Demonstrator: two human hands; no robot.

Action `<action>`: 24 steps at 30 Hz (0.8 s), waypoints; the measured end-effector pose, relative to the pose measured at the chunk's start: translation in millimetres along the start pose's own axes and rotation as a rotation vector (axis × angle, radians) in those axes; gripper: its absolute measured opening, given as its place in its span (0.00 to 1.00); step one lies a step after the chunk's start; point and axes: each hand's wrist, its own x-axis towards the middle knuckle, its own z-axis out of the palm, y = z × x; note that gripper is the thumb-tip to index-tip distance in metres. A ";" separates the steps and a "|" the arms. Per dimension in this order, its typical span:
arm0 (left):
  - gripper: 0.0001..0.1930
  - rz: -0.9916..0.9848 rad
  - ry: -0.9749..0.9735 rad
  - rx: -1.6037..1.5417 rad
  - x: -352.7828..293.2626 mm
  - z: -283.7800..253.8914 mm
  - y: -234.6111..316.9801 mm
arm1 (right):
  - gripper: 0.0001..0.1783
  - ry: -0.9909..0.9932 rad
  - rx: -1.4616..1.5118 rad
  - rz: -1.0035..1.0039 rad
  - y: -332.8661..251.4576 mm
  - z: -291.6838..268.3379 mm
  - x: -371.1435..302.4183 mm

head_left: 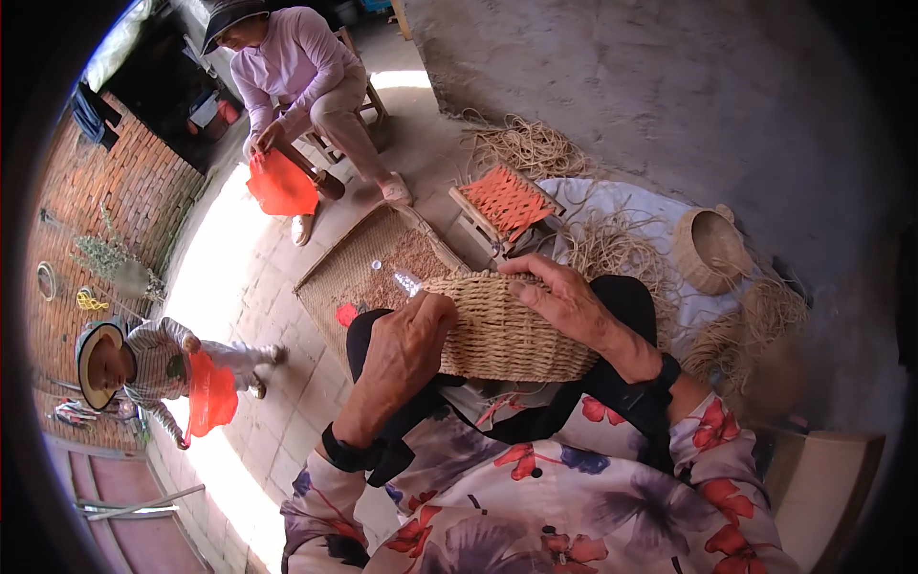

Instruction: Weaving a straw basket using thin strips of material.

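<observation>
A woven straw basket (507,335) lies across my lap, its ribbed tan side facing up. My left hand (406,349) is closed at the basket's left edge, fingers curled; what its fingertips pinch is hidden. At the far right edge, my right hand (569,306) grips the rim, with the thumb pressed on the woven side and the forefinger stretched along the edge. Beneath the basket, a grey cloth (507,407) with some reddish strands shows on my knees.
Ahead lies a woven tray (330,277) with brown bits. A stool with orange webbing (512,201), straw cord (612,249) and a round basket (708,251) are at the right. A seated person (296,86) and a small child (153,359) each hold red bags.
</observation>
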 end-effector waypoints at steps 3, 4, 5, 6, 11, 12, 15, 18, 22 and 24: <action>0.05 0.046 0.022 -0.020 -1.1 -4.7 4.5 | 0.22 -0.006 -0.003 0.026 -0.5 0.8 1.5; 0.05 0.045 -0.003 -0.039 -4.2 -6.7 4.8 | 0.22 -0.010 -0.004 0.026 0.1 0.7 1.5; 0.05 0.044 -0.027 -0.058 -6.2 -7.9 4.0 | 0.22 -0.003 0.000 0.023 0.9 0.5 0.6; 0.05 0.040 -0.023 -0.056 -8.5 -6.7 -0.7 | 0.23 0.002 0.005 0.017 0.3 1.3 0.6; 0.03 -0.128 0.127 -0.134 -10.4 -0.9 -11.5 | 0.22 -0.005 -0.012 0.019 -0.4 4.5 2.5; 0.05 -0.139 0.209 -0.127 -10.3 -4.9 -6.2 | 0.21 -0.008 -0.004 0.040 0.7 3.0 1.8; 0.05 -0.135 0.130 -0.284 -38.5 -7.8 2.2 | 0.20 0.039 0.005 0.022 7.5 0.8 -1.5; 0.05 -0.773 -0.273 -1.380 -86.9 33.2 11.5 | 0.18 0.048 0.031 0.071 7.2 4.6 -1.1; 0.13 -0.900 -0.119 -2.209 -123.0 160.4 -38.8 | 0.16 0.066 0.011 0.033 -0.6 10.4 -0.9; 0.15 -0.821 -0.010 -2.508 -104.8 180.2 -42.3 | 0.14 0.111 -0.088 -0.001 -4.6 11.5 -3.4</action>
